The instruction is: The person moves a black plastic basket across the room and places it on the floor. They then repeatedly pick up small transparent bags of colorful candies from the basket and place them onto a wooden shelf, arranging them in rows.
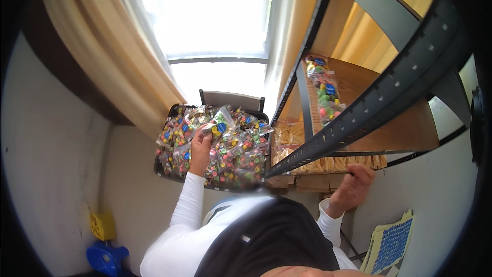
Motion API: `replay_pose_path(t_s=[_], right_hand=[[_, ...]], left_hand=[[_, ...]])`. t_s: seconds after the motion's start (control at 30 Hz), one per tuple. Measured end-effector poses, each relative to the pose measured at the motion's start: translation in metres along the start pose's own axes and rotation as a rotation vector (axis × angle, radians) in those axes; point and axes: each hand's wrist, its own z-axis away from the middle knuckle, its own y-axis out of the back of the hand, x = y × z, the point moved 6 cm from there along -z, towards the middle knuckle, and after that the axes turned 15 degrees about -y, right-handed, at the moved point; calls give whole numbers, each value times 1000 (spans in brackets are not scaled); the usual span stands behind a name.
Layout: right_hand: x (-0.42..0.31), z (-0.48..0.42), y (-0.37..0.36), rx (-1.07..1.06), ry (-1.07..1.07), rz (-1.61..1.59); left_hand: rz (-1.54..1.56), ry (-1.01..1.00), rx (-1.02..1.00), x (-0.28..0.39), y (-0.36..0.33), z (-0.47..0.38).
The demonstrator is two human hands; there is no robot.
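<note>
My left hand [201, 147] grips a clear plastic bag of colourful pieces [217, 128] with a blue round label. It holds the bag over a black tray [157, 166] heaped with similar small bags. Yellow, green, pink and dark pieces show through the plastic. My right hand [354, 189] is raised at the right, in front of the lower level of a metal shelving rack [369, 109]. Its fingers are curled and slightly blurred, so whether anything small is between them is unclear.
On the rack's wooden shelf [399, 123] lies a row of filled bags [326, 90]. Bagged pale sticks [330, 164] fill the level below. The rack's dark upright stands between my hands. A chair [232, 99] is behind the tray. Blue label sheets [392, 244] hang at lower right.
</note>
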Motion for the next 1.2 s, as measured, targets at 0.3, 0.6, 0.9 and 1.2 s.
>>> replay_pose_path(t_s=[0.3, 0.6, 0.9, 1.2], right_hand=[[-11, 20, -51, -541, -334, -474], [15, -31, 4, -340, -382, -761], [84, -195, 26, -470, -385, 53], [168, -243, -89, -710, -476, 209]], left_hand=[[-5, -854, -686, 164, -187, 84], [-302, -1010, -955, 172, -266, 96], [-610, -794, -625, 100, -291, -20], [-628, -664, -784, 42, -333, -64]])
